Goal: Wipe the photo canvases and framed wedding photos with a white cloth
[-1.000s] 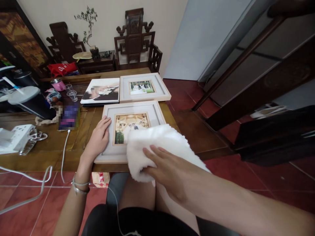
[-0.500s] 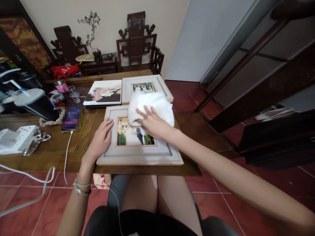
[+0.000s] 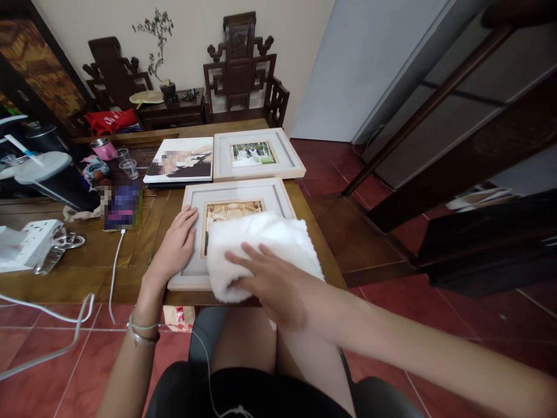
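A pale framed photo (image 3: 237, 194) lies flat near the front edge of the wooden table (image 3: 130, 255). My left hand (image 3: 174, 247) rests flat and open on the frame's left border. My right hand (image 3: 265, 281) presses a fluffy white cloth (image 3: 256, 244) onto the near half of the frame, fingers spread over it. The cloth hides most of the picture; only its top strip shows.
A second framed photo (image 3: 256, 154) and an unframed print (image 3: 179, 159) lie further back. A phone (image 3: 122, 206) on a white cable, a white power strip (image 3: 26, 244), cups (image 3: 128, 167) and a pink tin (image 3: 103, 149) sit left. Carved chairs (image 3: 241, 69) stand behind. Red tile floor surrounds.
My right hand has dragged the cloth from the frame's far edge back toward me over the picture. My left hand stays on the left border.
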The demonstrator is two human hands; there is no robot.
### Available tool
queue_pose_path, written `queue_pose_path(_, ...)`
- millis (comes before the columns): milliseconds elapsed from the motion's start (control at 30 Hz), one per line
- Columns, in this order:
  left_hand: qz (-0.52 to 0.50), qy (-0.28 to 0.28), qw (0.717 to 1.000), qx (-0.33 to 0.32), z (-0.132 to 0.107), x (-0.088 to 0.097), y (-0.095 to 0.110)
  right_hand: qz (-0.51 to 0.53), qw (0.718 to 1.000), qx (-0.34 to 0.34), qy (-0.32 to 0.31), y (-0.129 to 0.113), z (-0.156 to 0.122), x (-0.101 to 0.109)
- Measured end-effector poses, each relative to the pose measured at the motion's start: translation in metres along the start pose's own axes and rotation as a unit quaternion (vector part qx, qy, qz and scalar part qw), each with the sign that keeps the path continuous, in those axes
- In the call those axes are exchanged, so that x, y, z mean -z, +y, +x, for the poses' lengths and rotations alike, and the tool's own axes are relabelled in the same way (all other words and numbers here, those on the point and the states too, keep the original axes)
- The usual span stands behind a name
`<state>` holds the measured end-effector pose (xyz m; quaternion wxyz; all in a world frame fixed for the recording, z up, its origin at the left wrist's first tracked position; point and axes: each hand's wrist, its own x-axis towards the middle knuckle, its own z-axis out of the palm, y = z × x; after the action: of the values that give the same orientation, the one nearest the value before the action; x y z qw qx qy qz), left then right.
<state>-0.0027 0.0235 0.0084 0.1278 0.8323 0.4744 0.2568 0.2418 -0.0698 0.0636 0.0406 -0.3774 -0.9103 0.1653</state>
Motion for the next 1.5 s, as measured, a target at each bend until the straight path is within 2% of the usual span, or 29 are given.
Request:
queue_pose_path(67,-0.007,-0.005,1.000,-0.002,0.000,0.000,-0.001,-0.017,0.999,-0.005,0.049,0.021,0.014,-0.006)
queue_pose_path(167,-0.017,-0.005,1.000,-0.007,0.000,0.000,-0.002,-0.059,0.994,-0.016,0.095,0.049,0.036,-0.001)
queue_pose_path(233,-0.018,-0.004,1.000,-0.009,0.000,-0.001,-0.003,-0.091,0.990,-0.029,0.101,0.059,0.052,0.008)
queue_pose_path(333,-0.020,0.003,1.000,-0.007,-0.001,-0.001,-0.003,-0.140,0.986,-0.059,0.072,0.061,0.075,0.019)
queue_pose_path(400,-0.023,0.004,1.000,-0.005,-0.001,0.000,-0.002,-0.153,0.985,-0.076,0.034,0.054,0.082,0.019)
queue_pose_path(467,-0.022,0.003,1.000,-0.005,-0.001,0.001,0.000,-0.140,0.987,-0.077,-0.002,0.044,0.078,0.016)
queue_pose_path(600,-0.013,0.007,1.000,0.003,0.000,0.001,0.001,-0.075,0.995,-0.024,-0.057,0.012,0.038,0.007)
queue_pose_path(733,-0.024,0.011,1.000,0.010,0.000,0.000,0.002,-0.028,0.996,0.057,-0.069,-0.026,-0.002,0.004)
queue_pose_path(833,-0.042,0.019,0.999,0.019,0.000,0.000,0.004,-0.060,0.995,0.061,-0.049,-0.040,-0.003,0.004)
queue_pose_path(933,-0.058,0.035,0.997,0.036,-0.002,0.001,0.008,-0.103,0.994,0.017,-0.018,-0.029,0.021,0.006)
queue_pose_path(1067,-0.067,0.059,0.995,0.034,-0.002,0.002,0.011,-0.162,0.985,-0.050,0.033,0.004,0.073,0.016)
queue_pose_path(1167,-0.071,0.074,0.994,0.026,-0.002,0.004,0.013,-0.180,0.981,-0.070,0.035,0.016,0.105,0.025)
queue_pose_path(1233,-0.074,0.083,0.993,0.025,-0.001,0.004,0.014,-0.175,0.982,-0.063,0.023,0.015,0.113,0.024)
queue_pose_path(1333,-0.086,0.095,0.991,0.030,-0.002,0.005,0.016,-0.159,0.987,-0.021,0.011,0.004,0.104,0.013)
queue_pose_path(1433,-0.093,0.098,0.990,0.036,-0.003,0.004,0.015,-0.143,0.988,0.057,0.012,-0.009,0.071,-0.001)
queue_pose_path(1500,-0.080,0.084,0.993,0.031,-0.003,0.003,0.013,-0.129,0.989,0.078,-0.003,-0.013,0.043,-0.004)
